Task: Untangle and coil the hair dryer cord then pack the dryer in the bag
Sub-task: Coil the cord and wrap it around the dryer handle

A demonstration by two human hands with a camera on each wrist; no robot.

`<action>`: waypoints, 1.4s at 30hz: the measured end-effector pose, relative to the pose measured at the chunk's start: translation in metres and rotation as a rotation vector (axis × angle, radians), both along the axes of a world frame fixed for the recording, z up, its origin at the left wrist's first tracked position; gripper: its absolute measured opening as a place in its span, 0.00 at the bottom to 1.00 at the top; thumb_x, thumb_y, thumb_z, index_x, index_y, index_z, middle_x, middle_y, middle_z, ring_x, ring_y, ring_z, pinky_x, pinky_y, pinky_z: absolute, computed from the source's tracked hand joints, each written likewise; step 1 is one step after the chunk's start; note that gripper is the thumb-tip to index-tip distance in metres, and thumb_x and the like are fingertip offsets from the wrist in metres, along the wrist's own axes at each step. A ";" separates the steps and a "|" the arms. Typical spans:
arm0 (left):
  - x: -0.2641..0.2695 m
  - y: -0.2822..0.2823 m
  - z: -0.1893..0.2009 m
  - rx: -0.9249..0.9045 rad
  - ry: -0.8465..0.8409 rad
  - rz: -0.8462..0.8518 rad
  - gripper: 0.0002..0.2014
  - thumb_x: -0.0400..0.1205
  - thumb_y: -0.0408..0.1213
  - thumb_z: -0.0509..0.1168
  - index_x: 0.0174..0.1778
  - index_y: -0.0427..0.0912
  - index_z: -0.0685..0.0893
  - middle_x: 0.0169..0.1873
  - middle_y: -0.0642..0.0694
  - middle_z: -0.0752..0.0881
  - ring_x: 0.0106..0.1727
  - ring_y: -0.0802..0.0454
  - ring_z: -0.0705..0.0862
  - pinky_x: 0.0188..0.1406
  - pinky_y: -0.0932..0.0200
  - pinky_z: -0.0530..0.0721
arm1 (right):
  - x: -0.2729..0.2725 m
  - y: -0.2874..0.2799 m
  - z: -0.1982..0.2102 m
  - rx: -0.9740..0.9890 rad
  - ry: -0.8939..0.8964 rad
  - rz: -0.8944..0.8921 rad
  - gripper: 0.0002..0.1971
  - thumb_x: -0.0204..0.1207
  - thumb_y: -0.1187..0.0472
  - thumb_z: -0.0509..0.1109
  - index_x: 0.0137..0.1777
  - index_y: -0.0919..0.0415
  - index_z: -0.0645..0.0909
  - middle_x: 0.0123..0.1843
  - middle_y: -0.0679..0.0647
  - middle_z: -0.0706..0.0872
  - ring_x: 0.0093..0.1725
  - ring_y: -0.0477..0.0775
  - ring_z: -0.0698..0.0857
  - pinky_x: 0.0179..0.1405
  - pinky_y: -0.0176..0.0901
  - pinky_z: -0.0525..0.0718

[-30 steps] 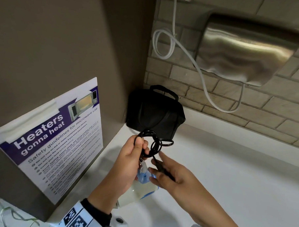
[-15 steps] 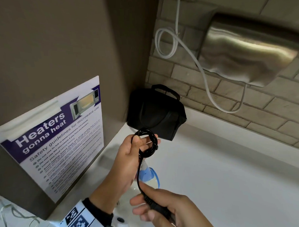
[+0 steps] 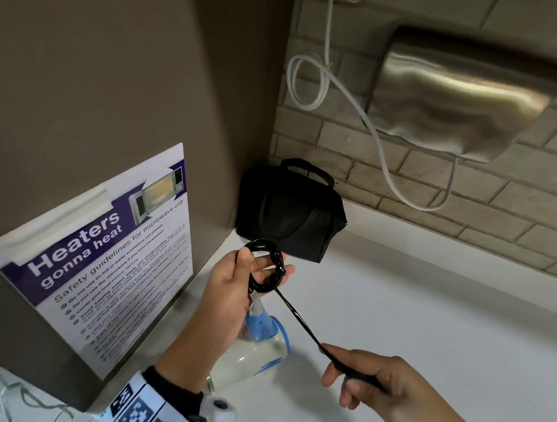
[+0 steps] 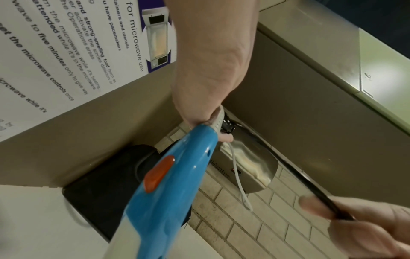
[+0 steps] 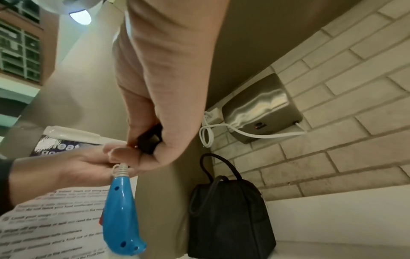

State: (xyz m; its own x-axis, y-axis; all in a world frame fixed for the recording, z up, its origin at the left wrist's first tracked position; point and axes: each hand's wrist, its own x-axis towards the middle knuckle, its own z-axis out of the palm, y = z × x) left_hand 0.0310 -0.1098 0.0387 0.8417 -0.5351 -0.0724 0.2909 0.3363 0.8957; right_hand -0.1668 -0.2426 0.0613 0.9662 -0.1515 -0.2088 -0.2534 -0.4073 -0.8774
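A blue and cream hair dryer [image 3: 257, 342] [image 4: 159, 189] [image 5: 121, 215] hangs by its cord just above the white counter. My left hand [image 3: 241, 276] [image 4: 210, 87] holds a small coil of the black cord [image 3: 268, 267] between thumb and fingers, above the dryer. A straight length of cord runs down and right to my right hand [image 3: 367, 382] [image 5: 150, 122], which pinches the black plug end [image 5: 149, 142] [image 4: 332, 208]. A black zipped bag [image 3: 290, 210] [image 5: 230, 217] [image 4: 106, 184] stands in the corner behind the coil; whether it is open is hidden.
A purple and white microwave safety poster [image 3: 107, 256] is taped to the brown wall on the left. On the brick wall hangs a steel hand dryer [image 3: 463, 97] with a looped white cable [image 3: 310, 82]. White counter [image 3: 403, 317] stretches to the right.
My right hand has drawn the plug end down and to the right, pulling a length of cord straight out of the coil. The left hand keeps the coil in place.
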 end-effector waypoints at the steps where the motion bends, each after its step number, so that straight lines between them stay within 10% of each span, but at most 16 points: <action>1: 0.000 -0.001 0.000 -0.004 0.002 0.003 0.20 0.89 0.40 0.47 0.58 0.26 0.75 0.46 0.38 0.92 0.50 0.36 0.91 0.65 0.37 0.80 | 0.001 0.002 -0.003 0.001 -0.011 0.000 0.31 0.77 0.73 0.60 0.60 0.29 0.81 0.53 0.42 0.88 0.39 0.42 0.84 0.49 0.31 0.80; 8: -0.002 -0.001 0.004 -0.013 0.024 -0.002 0.19 0.89 0.40 0.46 0.55 0.31 0.78 0.46 0.39 0.92 0.51 0.38 0.91 0.61 0.45 0.82 | 0.011 0.036 0.014 -0.014 -0.057 -0.030 0.15 0.80 0.60 0.66 0.49 0.34 0.87 0.31 0.47 0.87 0.33 0.40 0.85 0.44 0.28 0.81; 12: -0.001 0.002 0.006 -0.047 0.048 0.011 0.18 0.89 0.39 0.47 0.53 0.30 0.79 0.45 0.39 0.93 0.49 0.36 0.91 0.60 0.43 0.82 | 0.004 0.036 0.013 -0.061 -0.084 -0.025 0.11 0.79 0.56 0.67 0.42 0.37 0.86 0.35 0.45 0.89 0.35 0.41 0.85 0.43 0.27 0.80; 19: -0.007 0.001 0.007 -0.003 0.014 -0.070 0.18 0.89 0.39 0.47 0.55 0.30 0.78 0.49 0.35 0.91 0.52 0.34 0.90 0.65 0.37 0.80 | 0.013 0.007 -0.044 -0.728 -0.216 -0.155 0.09 0.74 0.50 0.67 0.50 0.34 0.84 0.29 0.37 0.70 0.32 0.35 0.74 0.35 0.21 0.72; 25: -0.008 0.002 0.007 -0.004 -0.003 -0.143 0.17 0.89 0.39 0.48 0.52 0.33 0.79 0.48 0.35 0.91 0.53 0.33 0.89 0.68 0.37 0.78 | 0.046 0.007 -0.040 -0.115 0.060 -0.321 0.17 0.80 0.69 0.59 0.52 0.49 0.86 0.38 0.50 0.92 0.40 0.47 0.90 0.50 0.40 0.87; 35: -0.007 0.003 0.000 0.049 -0.031 -0.206 0.19 0.89 0.43 0.49 0.47 0.40 0.83 0.49 0.34 0.91 0.57 0.37 0.88 0.72 0.34 0.72 | 0.083 -0.001 -0.036 0.718 -0.048 -0.649 0.11 0.80 0.73 0.62 0.56 0.74 0.84 0.50 0.73 0.89 0.50 0.64 0.90 0.56 0.49 0.88; 42: -0.008 -0.001 -0.009 0.186 -0.093 -0.205 0.18 0.88 0.45 0.51 0.52 0.45 0.86 0.49 0.43 0.92 0.55 0.45 0.89 0.70 0.40 0.76 | 0.095 -0.002 -0.027 1.203 -0.129 -0.665 0.17 0.78 0.79 0.60 0.65 0.73 0.79 0.52 0.66 0.89 0.42 0.52 0.91 0.37 0.36 0.89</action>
